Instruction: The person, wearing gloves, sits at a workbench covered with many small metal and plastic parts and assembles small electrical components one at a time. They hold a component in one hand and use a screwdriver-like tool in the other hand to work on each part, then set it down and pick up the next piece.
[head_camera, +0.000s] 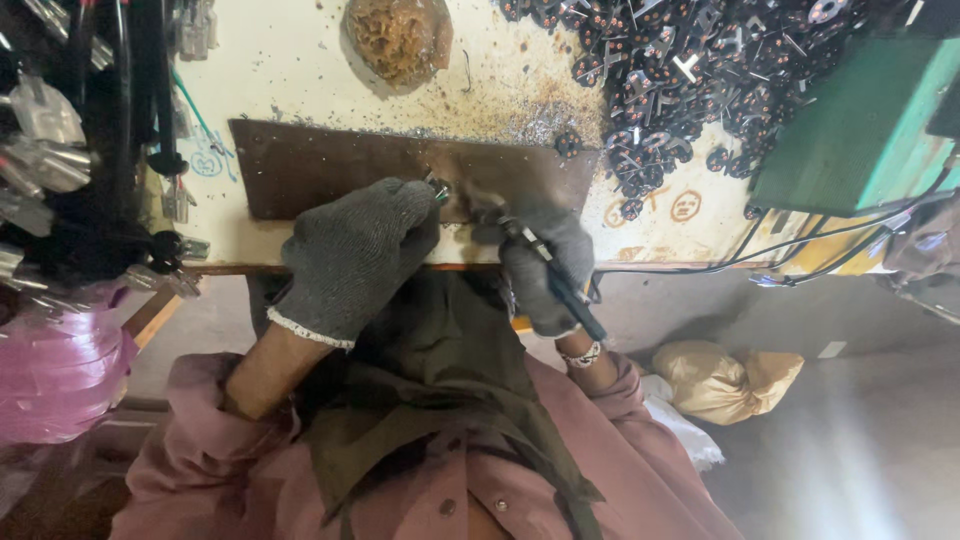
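Left gloved hand (355, 255) pinches 1 small, light, rigid metal part (438, 190); right gloved hand (545, 270) wraps its fingers around a slim soldering iron (555, 280), best gripped mid-handle.

1. Setting: small workshop for hand assembly or soldering of electrical parts.
2. Worktop (300, 60): pale, stained, strewn with metal filings and rust-coloured grit; a dark scorched board (330, 160) lies on it as a work surface.
3. Large heap of small dark components (690, 70) with copper spots at upper right.
4. Green metal box (860, 120) with black cables (800, 245) trailing off it.
5. Bundles of black wires with connectors (90, 150) hang at left.
6. Worn brown sponge (398, 38) at the top edge.
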